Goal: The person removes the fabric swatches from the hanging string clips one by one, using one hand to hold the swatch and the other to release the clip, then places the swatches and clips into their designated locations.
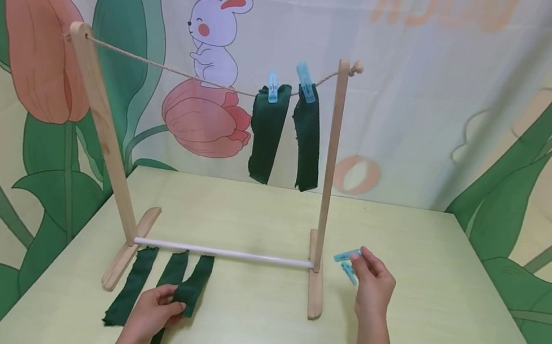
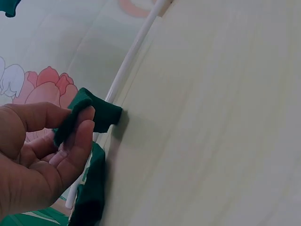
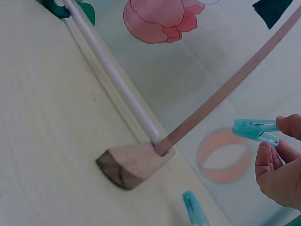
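Note:
Between thumb and fingers, my left hand point(image 1: 153, 311) pinches the near end of a dark green cloth strip point(image 1: 197, 279), which is lifted and bent over. Two more green strips lie to its left: one point(image 1: 132, 289) at the far left, another point(image 1: 174, 265) partly hidden behind the hand. My right hand point(image 1: 375, 280) holds a light blue clothespin point(image 3: 254, 127) by its handle ends, right of the rack. A second blue clothespin point(image 1: 348, 273) lies on the table just below it. Two green strips point(image 1: 267, 137) hang from the rope point(image 1: 165, 67), each under a blue clothespin point(image 1: 305, 82).
A wooden rack stands on the table point(image 1: 258, 329), with a left post point(image 1: 107, 130), a right post point(image 1: 331, 167) and a white bar point(image 1: 226, 254) low between them. The right foot point(image 1: 314, 295) lies between my hands. A printed curtain point(image 1: 414, 125) hangs behind.

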`<state>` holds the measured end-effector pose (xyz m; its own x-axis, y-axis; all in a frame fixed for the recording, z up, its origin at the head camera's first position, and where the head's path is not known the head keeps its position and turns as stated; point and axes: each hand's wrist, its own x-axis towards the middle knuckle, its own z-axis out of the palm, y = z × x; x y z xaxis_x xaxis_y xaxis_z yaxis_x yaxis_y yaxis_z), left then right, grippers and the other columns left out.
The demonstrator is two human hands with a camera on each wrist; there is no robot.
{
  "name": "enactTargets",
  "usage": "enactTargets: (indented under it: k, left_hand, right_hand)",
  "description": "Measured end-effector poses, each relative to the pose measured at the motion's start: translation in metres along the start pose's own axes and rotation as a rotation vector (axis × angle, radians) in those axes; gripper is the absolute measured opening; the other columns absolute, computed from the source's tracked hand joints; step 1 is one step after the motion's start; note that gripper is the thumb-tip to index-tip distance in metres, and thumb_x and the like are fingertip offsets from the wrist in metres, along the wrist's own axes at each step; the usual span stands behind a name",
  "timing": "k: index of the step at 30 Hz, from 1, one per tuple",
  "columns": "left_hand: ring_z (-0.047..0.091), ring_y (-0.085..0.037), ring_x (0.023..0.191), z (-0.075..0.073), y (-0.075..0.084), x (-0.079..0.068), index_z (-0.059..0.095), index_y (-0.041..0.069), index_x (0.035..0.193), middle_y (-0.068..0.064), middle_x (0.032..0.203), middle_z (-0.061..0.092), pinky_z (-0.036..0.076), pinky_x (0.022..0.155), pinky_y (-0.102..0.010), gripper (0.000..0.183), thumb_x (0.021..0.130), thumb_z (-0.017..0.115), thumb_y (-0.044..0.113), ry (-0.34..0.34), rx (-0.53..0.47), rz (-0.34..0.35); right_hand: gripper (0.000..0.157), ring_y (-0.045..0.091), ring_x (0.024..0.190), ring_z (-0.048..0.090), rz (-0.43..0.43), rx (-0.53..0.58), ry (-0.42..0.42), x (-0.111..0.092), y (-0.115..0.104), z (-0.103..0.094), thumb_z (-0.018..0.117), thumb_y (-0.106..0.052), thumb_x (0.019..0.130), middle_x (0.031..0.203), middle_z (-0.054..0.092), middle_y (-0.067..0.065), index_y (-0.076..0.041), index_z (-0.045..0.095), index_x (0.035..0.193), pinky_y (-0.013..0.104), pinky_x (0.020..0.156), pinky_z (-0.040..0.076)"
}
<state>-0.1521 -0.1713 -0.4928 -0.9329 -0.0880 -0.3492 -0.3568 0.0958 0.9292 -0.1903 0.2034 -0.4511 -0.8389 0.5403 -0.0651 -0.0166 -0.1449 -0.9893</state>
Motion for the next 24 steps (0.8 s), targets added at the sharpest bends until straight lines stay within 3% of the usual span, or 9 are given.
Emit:
enactTargets:
  k: [6,14,24]
  left_hand:
    - [0.060,-0.019,0.068,0.002,-0.004,-0.003,0.044,-0.018,0.122,-0.016,0.087,0.055,0.054,0.062,-0.036,0.047,0.079,0.062,-0.013,-0.011,0.026,-0.027]
    - [0.056,-0.021,0.075,0.003,-0.005,-0.004,0.050,-0.013,0.122,-0.018,0.094,0.054,0.053,0.062,-0.033,0.047,0.079,0.067,-0.003,-0.050,0.258,-0.056]
    - [0.055,-0.026,0.086,0.005,-0.004,-0.003,0.048,-0.012,0.123,-0.023,0.103,0.054,0.053,0.064,-0.033,0.047,0.081,0.066,-0.003,-0.109,0.340,-0.122]
  right_hand:
    - [0.039,0.010,0.081,0.056,0.024,-0.023,-0.007,0.006,0.015,-0.011,0.067,-0.006,0.085,0.088,0.057,0.000,0.006,0.055,0.120,0.019,0.077,0.049]
    - [0.041,0.007,0.078,0.056,0.040,-0.111,-0.016,0.008,0.030,-0.020,0.066,-0.004,0.083,0.089,0.056,0.003,0.008,0.052,0.120,0.018,0.073,0.049]
    - [0.033,0.016,0.084,0.051,0.002,-0.397,-0.035,0.006,0.043,-0.023,0.065,-0.006,0.083,0.095,0.059,0.011,0.005,0.061,0.114,0.014,0.063,0.044]
